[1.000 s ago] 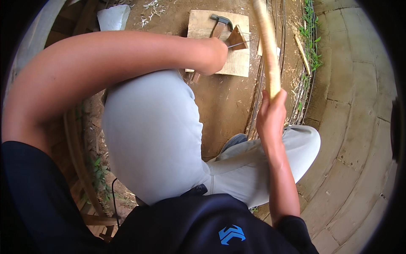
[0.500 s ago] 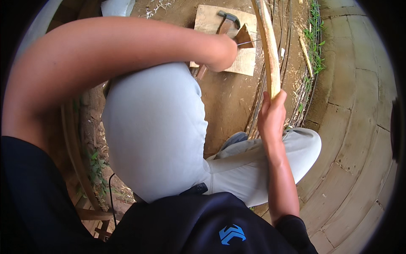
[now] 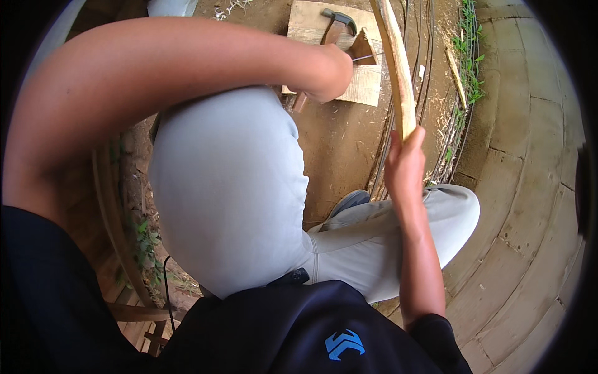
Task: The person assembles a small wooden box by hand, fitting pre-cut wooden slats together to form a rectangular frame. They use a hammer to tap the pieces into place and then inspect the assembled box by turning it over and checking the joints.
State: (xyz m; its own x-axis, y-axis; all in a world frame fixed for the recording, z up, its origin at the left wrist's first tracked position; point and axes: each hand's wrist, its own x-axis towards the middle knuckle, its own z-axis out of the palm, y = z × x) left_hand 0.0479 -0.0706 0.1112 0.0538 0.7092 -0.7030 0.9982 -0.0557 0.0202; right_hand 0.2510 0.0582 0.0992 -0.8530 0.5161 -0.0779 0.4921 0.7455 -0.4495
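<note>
A: State the position of the right hand.

B: The right hand was raised above the right knee with its fingers clenched around the lower end of a long pale wooden strip. The strip ran from that grip up and away from the person, its long axis slightly bowed, and passed out of the top of the view.

A: And the left hand?

B: The left arm reached across the raised left knee. The hand was closed, knuckles up, with a thin metal rod or nail projecting from it toward the strip. Whether the fingers pinched that rod or only lay against it could not be told, since the palm side was hidden.

A: Which relation governed the work?

B: The rod pointed to the right, roughly across the long axis of the strip, with its tip just beside the strip's left edge. Contact could not be confirmed. The left hand was the nearer one to that crossing point; the right hand sat lower along the strip, well below it.

A: What lay beneath?

B: A flat wooden board rested on the bare earth floor. A hammer lay on the board, head away from the person, with a small triangular wooden wedge just beside it. Thin canes lay on the ground to the right of the board, near a curved paved edge.
</note>
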